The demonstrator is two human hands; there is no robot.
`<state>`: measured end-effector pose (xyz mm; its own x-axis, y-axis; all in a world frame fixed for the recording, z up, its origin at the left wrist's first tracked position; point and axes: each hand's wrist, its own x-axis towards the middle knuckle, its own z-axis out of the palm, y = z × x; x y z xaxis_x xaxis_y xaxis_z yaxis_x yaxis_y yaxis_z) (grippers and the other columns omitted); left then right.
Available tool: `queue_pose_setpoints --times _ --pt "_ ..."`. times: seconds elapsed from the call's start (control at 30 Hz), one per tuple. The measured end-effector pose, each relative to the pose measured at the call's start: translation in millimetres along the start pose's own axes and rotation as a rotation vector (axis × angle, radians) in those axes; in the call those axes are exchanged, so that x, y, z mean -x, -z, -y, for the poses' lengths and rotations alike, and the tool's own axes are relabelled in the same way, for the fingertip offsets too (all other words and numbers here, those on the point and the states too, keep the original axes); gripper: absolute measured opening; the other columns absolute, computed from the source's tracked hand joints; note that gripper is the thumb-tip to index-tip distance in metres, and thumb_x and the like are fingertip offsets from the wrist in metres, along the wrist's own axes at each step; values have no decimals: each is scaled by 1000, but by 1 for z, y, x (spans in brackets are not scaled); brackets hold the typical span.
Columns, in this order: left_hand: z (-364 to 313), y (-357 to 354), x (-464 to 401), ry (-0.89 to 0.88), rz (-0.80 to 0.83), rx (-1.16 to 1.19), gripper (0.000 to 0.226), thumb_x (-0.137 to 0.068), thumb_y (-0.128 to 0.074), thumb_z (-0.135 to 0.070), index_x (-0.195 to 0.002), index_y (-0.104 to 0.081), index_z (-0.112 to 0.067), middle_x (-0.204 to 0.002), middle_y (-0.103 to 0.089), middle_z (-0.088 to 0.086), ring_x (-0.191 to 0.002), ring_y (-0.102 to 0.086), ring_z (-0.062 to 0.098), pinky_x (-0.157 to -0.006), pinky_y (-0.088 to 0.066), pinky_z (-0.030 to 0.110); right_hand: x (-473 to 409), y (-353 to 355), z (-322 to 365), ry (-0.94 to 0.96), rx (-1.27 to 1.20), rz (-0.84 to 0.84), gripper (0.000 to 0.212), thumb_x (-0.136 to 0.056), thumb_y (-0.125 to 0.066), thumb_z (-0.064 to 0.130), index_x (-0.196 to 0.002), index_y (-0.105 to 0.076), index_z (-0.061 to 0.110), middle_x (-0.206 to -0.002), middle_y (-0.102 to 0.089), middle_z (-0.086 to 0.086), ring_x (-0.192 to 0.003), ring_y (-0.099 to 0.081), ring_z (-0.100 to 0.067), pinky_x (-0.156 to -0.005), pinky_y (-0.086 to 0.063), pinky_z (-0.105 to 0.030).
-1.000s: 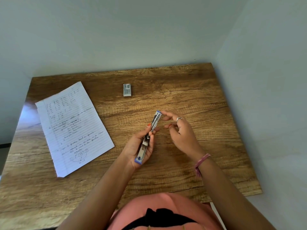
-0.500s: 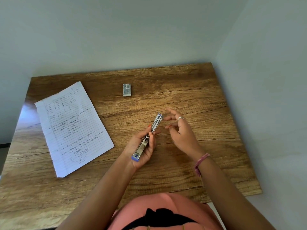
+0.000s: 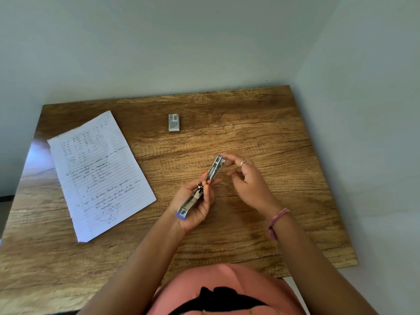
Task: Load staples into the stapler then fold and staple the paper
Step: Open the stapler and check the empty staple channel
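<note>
Paper (image 3: 97, 171): lay flat on the left part of the table (image 3: 261, 123), a lined sheet with handwriting and a small sketch near its lower end, set at a slant, well apart from both hands.
Staple box (image 3: 174, 123): sat small and grey toward the far edge of the table, right of the paper, well apart from the hands.
Left hand (image 3: 195, 205): was held above the table near its middle, palm up, fingers (image 3: 208, 194) curled round the lower half of the stapler, thumb pressed along its side.
Stapler (image 3: 201, 189): was swung open into one long metal strip, gripped by the left hand, blue-tipped near end at the heel of the palm, far end slanted up and away to the right; staples inside could not be made out.
Right hand (image 3: 247, 183): hovered just right of the stapler, fingers (image 3: 229, 158) loosely bent, forefinger tip touching the far end of the stapler, nothing gripped; ring on one finger.
Wristband (image 3: 276, 221): circled the right wrist, pink.
</note>
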<state>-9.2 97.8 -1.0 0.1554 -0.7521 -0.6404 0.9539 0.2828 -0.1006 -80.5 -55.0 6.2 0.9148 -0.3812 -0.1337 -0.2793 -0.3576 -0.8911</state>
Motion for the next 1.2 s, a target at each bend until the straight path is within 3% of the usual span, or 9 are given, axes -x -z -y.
queue_pose_setpoints --times 0.2,0.43,0.53,0.67,0.73,0.83,1.0,1.1,1.2 --pt "-3 4 0 40 84 -18 74 -51 -89 5 -117 -56 14 -65 -64 11 -55 -66 14 -49 -57 21 1 4 5 48 50 -47 62 -87 -44 -10 -132 -51 33 -121 -49 4 -98 -55 -9 -82 -49 -24" --pt "-4 7 -2 45 115 -13 70 -56 -88 2 -118 -56 12 -67 -63 9 -56 -66 12 -50 -56 20 3 4 6 51 61 -31 66 -86 -43 -12 -135 -48 32 -128 -44 4 -105 -52 -13 -92 -43 -29" --pt "-4 7 -3 74 138 12 66 -60 -86 3 -118 -56 13 -67 -63 10 -56 -66 13 -50 -57 22 5 4 8 66 41 -58 70 -86 -43 -12 -138 -42 35 -132 -43 4 -114 -50 -5 -97 -43 -22" --pt "-4 7 -2 78 149 23 64 -62 -85 2 -118 -57 13 -68 -63 10 -56 -66 14 -50 -57 23 3 3 7 65 63 -25 69 -86 -43 -11 -138 -43 33 -136 -42 4 -110 -51 -11 -96 -40 -28" --pt "-3 7 -2 79 151 18 64 -62 -84 1 -119 -56 13 -68 -63 10 -56 -66 13 -50 -57 23 3 3 7 80 49 -48 72 -86 -43 -11 -140 -39 35 -137 -41 7 -117 -44 7 -94 -43 -16" --pt "-3 7 -3 79 156 19 62 -64 -84 0 -118 -57 12 -68 -63 9 -57 -66 13 -50 -57 23 2 3 5 103 90 -16 68 -85 -42 -13 -139 -44 29 -134 -41 5 -115 -32 23 -86 -30 4" --pt "-3 8 -3 97 175 7 59 -66 -84 -2 -118 -58 11 -68 -64 9 -56 -67 14 -51 -58 25 1 5 4 115 88 -34 70 -85 -43 -12 -138 -43 33 -134 -43 3 -121 -44 -6 -89 -33 0" --pt "-3 7 -3 81 166 -30 62 -63 -86 -2 -118 -59 9 -66 -63 8 -54 -66 15 -48 -57 25 2 4 4 122 78 -29 70 -85 -42 -11 -140 -42 33 -135 -42 3 -126 -41 -6 -92 -32 -1" --pt "-2 5 -2 73 164 -42 66 -61 -86 -1 -120 -58 9 -66 -62 8 -52 -65 15 -47 -57 25 3 5 5 105 71 -42 73 -86 -42 -10 -141 -36 38 -139 -39 5 -128 -38 -3 -101 -36 -14"
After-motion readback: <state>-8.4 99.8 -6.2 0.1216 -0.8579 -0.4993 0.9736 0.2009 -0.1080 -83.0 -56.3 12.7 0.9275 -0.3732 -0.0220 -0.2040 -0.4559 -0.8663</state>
